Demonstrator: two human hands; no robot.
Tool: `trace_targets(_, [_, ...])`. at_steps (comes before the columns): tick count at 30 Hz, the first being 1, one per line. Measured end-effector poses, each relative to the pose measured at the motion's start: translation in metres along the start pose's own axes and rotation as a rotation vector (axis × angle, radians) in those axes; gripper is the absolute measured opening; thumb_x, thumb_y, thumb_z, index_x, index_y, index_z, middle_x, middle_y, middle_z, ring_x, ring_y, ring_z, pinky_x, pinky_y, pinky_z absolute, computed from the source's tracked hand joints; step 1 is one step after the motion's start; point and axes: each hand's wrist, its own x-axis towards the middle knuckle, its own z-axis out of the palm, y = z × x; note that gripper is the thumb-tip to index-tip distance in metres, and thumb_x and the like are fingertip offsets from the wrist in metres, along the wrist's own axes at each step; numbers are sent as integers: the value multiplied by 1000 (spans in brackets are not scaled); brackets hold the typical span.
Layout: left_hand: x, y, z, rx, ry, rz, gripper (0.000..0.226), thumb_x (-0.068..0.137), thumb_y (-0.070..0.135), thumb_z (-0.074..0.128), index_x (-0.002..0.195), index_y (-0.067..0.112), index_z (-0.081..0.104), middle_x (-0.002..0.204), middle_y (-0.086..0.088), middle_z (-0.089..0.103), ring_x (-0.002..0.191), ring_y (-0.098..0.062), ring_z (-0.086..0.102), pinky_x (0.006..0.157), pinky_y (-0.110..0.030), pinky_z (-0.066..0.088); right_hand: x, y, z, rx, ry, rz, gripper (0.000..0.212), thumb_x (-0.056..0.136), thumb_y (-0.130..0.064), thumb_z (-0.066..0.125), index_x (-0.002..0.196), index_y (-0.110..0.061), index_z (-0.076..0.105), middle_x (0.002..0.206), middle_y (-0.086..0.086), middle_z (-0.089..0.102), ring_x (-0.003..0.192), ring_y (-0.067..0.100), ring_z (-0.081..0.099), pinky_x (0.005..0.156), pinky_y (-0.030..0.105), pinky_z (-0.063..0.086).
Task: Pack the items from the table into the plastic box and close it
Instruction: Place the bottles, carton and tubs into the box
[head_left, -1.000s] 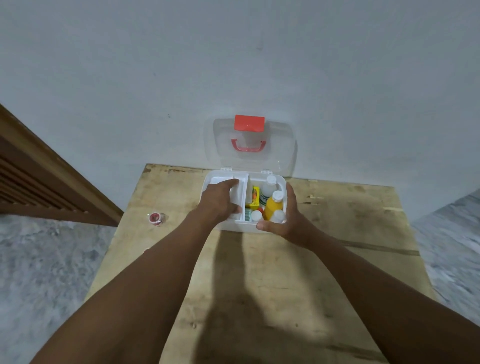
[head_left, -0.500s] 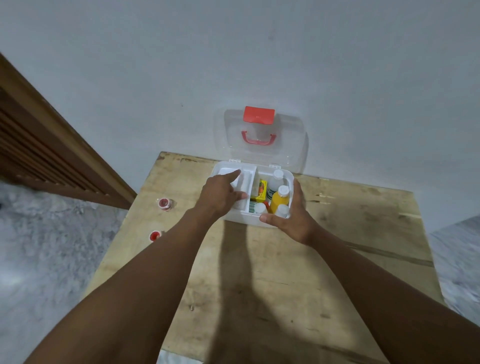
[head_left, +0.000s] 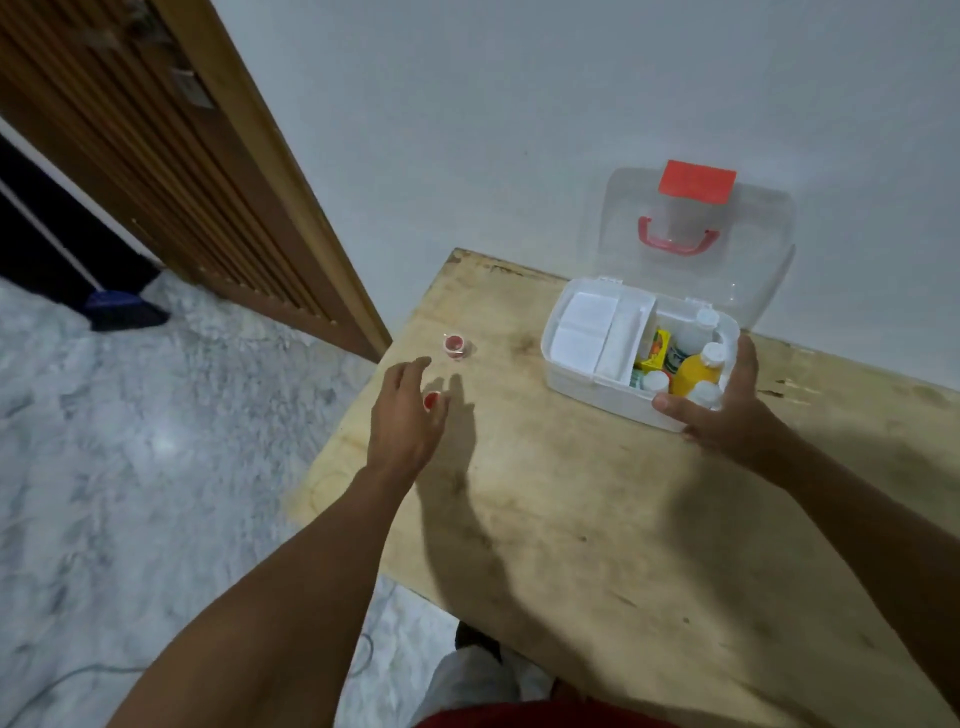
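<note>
1. While the plastic box (head_left: 597, 394) sits open, far right on the table (head_left: 597, 519), partly filled, the right hand (head_left: 727, 413) grips its near corner.
2. Left hand (head_left: 402, 418), fingers (head_left: 417, 365) apart, hovers over two unpacked red jars (head_left: 455, 346).

One head-worn camera looks forward and down over the wooden table (head_left: 597, 519), near enough that both forearms (head_left: 291, 597) fill the foreground; wall (head_left: 519, 104) at twelve o'clock.

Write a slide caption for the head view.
Left hand hovers over a small red-lidded jar; right hand holds the open plastic box.
</note>
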Motion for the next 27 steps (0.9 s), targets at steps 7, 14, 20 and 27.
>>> trace_targets(7, [22,-34,39,100,-38,213,71,84,23,75,136,-13,43,140,-31,44,132,-47,44,101,-54,47,-2,-12,3,-76,-14,125,112,75,-29,80,148,-48,-3,142,-8,28,107,43,61,58,31,61])
trace_targets(14, [57,-51,77,-38,-138,272,73,99,46,31,150,-4,21,155,-31,22,148,-43,13,116,-52,28,-3,-16,2,-103,-33,229,109,63,-48,79,130,-74,-2,143,9,42,85,34,71,63,45,61])
trace_targets(20, [97,-41,77,-127,-187,265,55,102,46,35,153,27,22,161,-1,21,147,-21,25,117,-41,29,-4,-19,6,-62,-5,278,105,65,-45,78,122,-78,-3,141,8,44,87,32,72,61,39,59])
trace_targets(27, [114,-37,76,-274,-98,230,21,89,35,62,90,18,51,91,-3,49,77,-3,51,68,-18,46,-5,-20,6,-76,-12,318,114,64,-48,78,140,-64,-6,139,6,45,88,31,72,68,47,61])
